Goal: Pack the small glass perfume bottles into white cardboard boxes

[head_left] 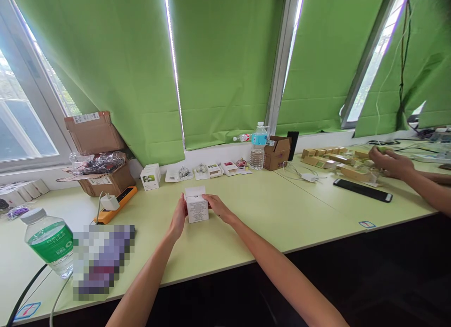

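Observation:
A small white cardboard box [198,211] with printed text on its front stands on the table between my two hands. Its top flap [195,191] is raised at the back. My left hand [179,216] presses against the box's left side. On the other side, my right hand [215,206] grips the right edge, its fingers near the top opening. What lies inside the box cannot be seen. Behind it, along the wall, are white boxes [150,176] and several opened packs with small clear items [201,169].
At left are a green-labelled bottle [51,242], an orange power strip [118,206] and an open carton [105,180]. A large water bottle [258,148] and a brown box [277,153] stand at the back. To the right lie a black phone [362,190] and another person's hand [391,162].

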